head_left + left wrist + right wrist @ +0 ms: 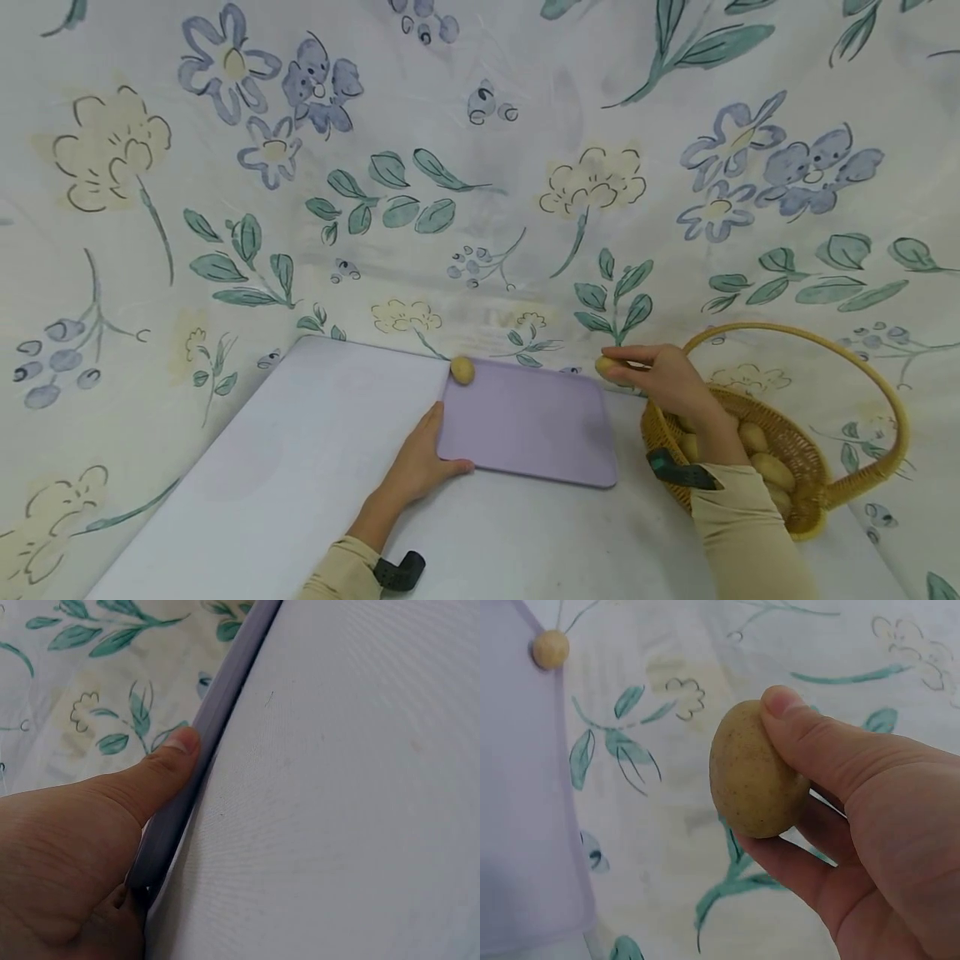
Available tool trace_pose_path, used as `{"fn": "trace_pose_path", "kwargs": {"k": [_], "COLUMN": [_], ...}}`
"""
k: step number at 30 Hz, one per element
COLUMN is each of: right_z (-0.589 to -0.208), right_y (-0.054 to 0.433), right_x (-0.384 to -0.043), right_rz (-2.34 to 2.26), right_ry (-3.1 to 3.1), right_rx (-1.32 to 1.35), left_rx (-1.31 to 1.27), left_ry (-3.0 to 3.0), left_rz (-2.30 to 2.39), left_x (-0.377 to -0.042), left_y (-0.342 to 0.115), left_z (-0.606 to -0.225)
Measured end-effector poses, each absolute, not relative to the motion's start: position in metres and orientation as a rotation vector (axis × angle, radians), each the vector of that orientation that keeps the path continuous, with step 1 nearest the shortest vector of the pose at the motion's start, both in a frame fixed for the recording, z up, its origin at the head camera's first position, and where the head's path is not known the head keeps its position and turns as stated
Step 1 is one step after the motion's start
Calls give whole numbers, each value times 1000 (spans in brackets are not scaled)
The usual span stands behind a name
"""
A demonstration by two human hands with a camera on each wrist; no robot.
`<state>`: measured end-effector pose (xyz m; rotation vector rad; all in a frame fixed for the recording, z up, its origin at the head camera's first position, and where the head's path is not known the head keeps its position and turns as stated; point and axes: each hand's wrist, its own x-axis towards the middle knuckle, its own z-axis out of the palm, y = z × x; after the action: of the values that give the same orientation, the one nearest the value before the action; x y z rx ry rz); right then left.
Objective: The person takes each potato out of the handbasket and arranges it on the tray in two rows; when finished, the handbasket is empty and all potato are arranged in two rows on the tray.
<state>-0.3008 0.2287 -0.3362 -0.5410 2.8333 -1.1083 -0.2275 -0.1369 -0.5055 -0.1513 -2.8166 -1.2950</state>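
A lilac tray (525, 421) lies on the white tabletop, with one potato (462, 371) on its far left corner. My left hand (422, 454) rests against the tray's near left corner, fingers along the left side and thumb along the front edge. In the left wrist view that thumb (169, 761) touches the tray's rim (217, 712); the other fingers are mostly hidden. Just beyond the tray's right side, my right hand (671, 383) pinches another potato (754, 772) between thumb and fingers, raised in front of the wicker basket.
A wicker basket (806, 500) with a tall arched handle (900, 425) stands at the right, holding several potatoes (772, 471). My right forearm passes over its left part. Floral cloth (480, 225) hangs behind the table (300, 433).
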Motion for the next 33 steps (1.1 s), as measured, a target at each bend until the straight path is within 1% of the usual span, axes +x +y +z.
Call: {"fn": "trace_pose_path", "kwargs": {"k": [10,17,23,27,33], "right_z": [-339,-344,-356,-363,-374], "right_y": [187,157,135,126,109], "right_x": [-315,-324,-331,-329,-331], "right_rz": [-1128,-1198,-1227,-1222,-1253], "right_ry": [2849,2803,2790,2793,2784], "right_rx": [-718,-719,-699,-671,-714], "left_rx": [-160,-153,-144,-158,-138], "left_ry": [-2799,-2799,-2797,-2810,-2812], "left_rz": [-1280,-1289,-1289,-1307,-1296], "left_x": [-229,-230,-231,-230,-227], "left_y": [-136,-140,-142,-137,-136], "left_z": [-501,-500,-502,-504,-505]}}
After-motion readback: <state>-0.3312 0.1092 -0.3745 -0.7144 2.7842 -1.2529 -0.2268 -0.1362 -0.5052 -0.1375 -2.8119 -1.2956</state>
